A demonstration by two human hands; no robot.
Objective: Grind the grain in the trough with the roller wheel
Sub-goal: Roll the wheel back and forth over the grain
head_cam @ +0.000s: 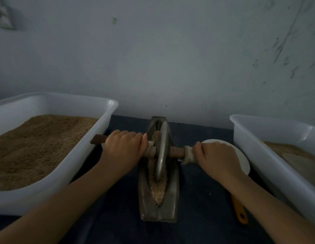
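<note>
Fingers of left hand (124,144): curled over brown wooden axle handle (98,139), knuckles up. Fingers of right hand (217,155): curled round cloth-wrapped end of same axle (188,155). Grey metal roller wheel (162,152): upright on edge inside long boat-shaped metal trough (159,211), between both hands. Tan crushed grain (158,190): lying along trough groove under and before wheel. Large white plastic tub of brown grain (52,106): left. Second white tub (269,131): right. Dark blue cloth (121,208): beneath.
</note>
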